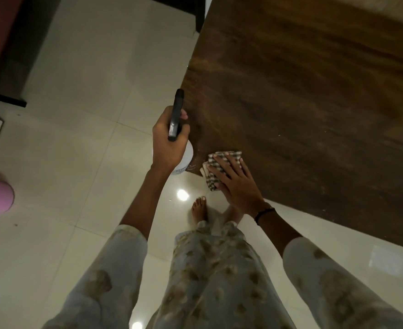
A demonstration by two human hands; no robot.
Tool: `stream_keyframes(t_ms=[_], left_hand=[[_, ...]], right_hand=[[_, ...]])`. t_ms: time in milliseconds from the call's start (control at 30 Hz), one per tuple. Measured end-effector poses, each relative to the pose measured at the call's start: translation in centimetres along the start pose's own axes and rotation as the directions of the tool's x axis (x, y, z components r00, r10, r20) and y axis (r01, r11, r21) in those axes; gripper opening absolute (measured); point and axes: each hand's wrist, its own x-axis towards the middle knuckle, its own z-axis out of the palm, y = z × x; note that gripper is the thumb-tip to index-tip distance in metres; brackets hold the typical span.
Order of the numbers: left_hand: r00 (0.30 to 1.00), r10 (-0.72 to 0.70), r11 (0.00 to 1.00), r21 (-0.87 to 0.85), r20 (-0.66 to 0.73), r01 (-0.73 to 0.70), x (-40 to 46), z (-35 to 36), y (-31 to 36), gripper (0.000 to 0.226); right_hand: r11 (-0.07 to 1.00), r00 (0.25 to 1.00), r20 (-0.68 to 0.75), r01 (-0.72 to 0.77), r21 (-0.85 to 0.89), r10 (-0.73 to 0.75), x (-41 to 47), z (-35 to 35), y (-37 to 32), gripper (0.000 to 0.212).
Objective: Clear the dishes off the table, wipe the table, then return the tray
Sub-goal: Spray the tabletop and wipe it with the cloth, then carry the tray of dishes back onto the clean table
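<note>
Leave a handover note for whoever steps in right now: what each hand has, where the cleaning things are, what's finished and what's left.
Left hand: grips the white spray bottle with black trigger head, held beside the table's near corner.
Right hand: flat, pressing the folded brown-and-white checked cloth on that corner of the dark wooden table.
Done: no dishes on the visible tabletop.
Left: wipe the rest of the table, then return the tray, which is not in view.

Dark wood table (302,91); checked cloth (213,167) at near corner.
</note>
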Motion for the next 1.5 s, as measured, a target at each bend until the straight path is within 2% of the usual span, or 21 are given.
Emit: stream_keyframes(t_ms=[233, 400, 467, 533, 600, 667, 767, 933, 1033, 1133, 1200, 1300, 1367, 1433, 1500], left_hand=[[0.998, 0.067, 0.996, 0.054, -0.003, -0.067, -0.4, 0.7, 0.6, 0.026], [0.999, -0.032, 0.996, 0.085, -0.007, 0.032, -0.9, 0.7, 0.1, 0.036], [0.991, -0.131, 0.989, 0.068, -0.007, 0.131, -0.9, 0.5, -0.1, 0.041], [0.985, -0.17, 0.983, 0.08, 0.013, 0.168, -1.2, -0.2, -0.5, 0.047], [0.988, -0.147, 0.982, 0.127, 0.047, 0.14, -1.6, -0.8, -0.9, 0.054], [0.983, -0.18, 0.978, 0.115, 0.033, 0.175, -1.5, -1.1, -1.3, 0.056], [0.982, -0.175, 0.98, 0.108, 0.065, 0.167, -1.6, -1.0, -0.9, 0.057], [0.983, -0.126, 0.99, 0.084, 0.133, 0.115, -1.5, -1.3, -1.0, 0.057], [0.975, -0.187, 0.98, 0.095, 0.116, 0.177, -1.8, -1.3, -0.3, 0.061], [0.982, -0.166, 0.979, 0.136, 0.093, 0.152, -2.1, -2.0, -0.3, 0.079], [0.983, -0.183, 0.97, 0.168, 0.021, 0.177, -3.0, -2.3, -0.8, 0.085], [0.938, -0.28, 0.924, 0.207, -0.202, 0.321, -6.3, -2.2, -0.7, 0.065], [0.924, -0.293, 0.915, 0.208, -0.247, 0.346, -9.3, -1.7, -0.1, 0.046], [0.93, -0.341, 0.897, 0.248, -0.136, 0.366, -11.6, -0.6, 1.3, 0.036], [0.938, -0.344, 0.892, 0.325, 0.039, 0.314, -13.1, 1.1, 2.7, 0.035]], right_hand=[[0.997, 0.996, -0.025, 0.081, -0.001, -0.081, 2.3, -0.7, 0.3, 0.049], [0.98, 0.98, 0.003, 0.198, -0.028, -0.198, 5.5, -2.2, 1.0, 0.048], [0.98, 0.98, 0.003, 0.198, 0.007, -0.198, 5.6, -2.8, 1.0, 0.048], [0.992, 0.994, -0.04, 0.1, 0.075, -0.097, 4.9, -3.3, 0.5, 0.05], [0.983, 0.992, -0.096, -0.062, 0.173, 0.079, 3.8, -3.6, -0.4, 0.053], [0.958, 0.979, -0.084, -0.161, 0.236, 0.185, 2.7, -3.5, -1.0, 0.054], [0.936, 0.979, 0.045, -0.205, 0.286, 0.2, 2.3, -3.3, -1.3, 0.059], [0.958, 0.979, 0.114, -0.193, 0.213, 0.172, 3.6, -4.0, -1.6, 0.067], [0.961, 0.976, 0.135, -0.193, 0.196, 0.168, 3.7, -4.8, -1.6, 0.066], [0.965, 0.967, 0.193, -0.201, 0.169, 0.168, 3.7, -5.9, -1.5, 0.061], [0.943, 0.961, 0.183, -0.245, 0.227, 0.206, 3.0, -6.9, -1.5, 0.054], [0.868, 0.937, 0.177, -0.347, 0.354, 0.302, 0.6, -8.3, -1.0, 0.05], [0.808, 0.903, 0.217, -0.429, 0.404, 0.371, -1.6, -9.4, -0.4, 0.047], [0.732, 0.862, 0.277, -0.507, 0.455, 0.425, -4.3, -10.4, 0.8, 0.046], [0.683, 0.841, 0.322, -0.541, 0.491, 0.434, -7.0, -11.5, 2.1, 0.046]])
